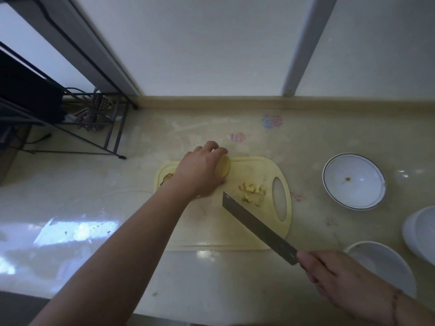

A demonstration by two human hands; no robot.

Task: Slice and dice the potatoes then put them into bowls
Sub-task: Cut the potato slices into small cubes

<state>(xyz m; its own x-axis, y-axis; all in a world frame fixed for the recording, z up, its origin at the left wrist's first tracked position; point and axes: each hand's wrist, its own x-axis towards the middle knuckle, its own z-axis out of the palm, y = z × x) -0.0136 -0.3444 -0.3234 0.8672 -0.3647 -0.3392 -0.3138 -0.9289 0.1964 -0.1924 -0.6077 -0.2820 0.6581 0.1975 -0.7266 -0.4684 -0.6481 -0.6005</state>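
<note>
**A:** Head view first, then: where do things stand?

**B:** My left hand [200, 171] is curled over a peeled pale-yellow potato piece [223, 167] at the far edge of the pale yellow plastic cutting board [211, 222], holding it in a firm grip with its cut face turned right. My right hand [334, 276] is clenched round the handle of the broad steel cleaver [256, 228], whose blade hangs slanted above the board, just right of my left hand and not yet on the potato.

**A:** How much is done?

**B:** Little, I'd judge. A small heap of diced potato cubes [253, 191] lies on the board beside its oval handle hole. Something brownish, maybe peel, shows under my left wrist; I can't tell.

**A:** And the bowls?

**B:** The white bowl with a dark rim line [329, 182] stands on the glossy beige desk [94, 184] to the right of the board, holding only a tiny speck. Two more white bowls [386, 262] sit nearer me at the right edge. So the potato in my grip wants slicing and dicing, and all the filling remains.
</note>
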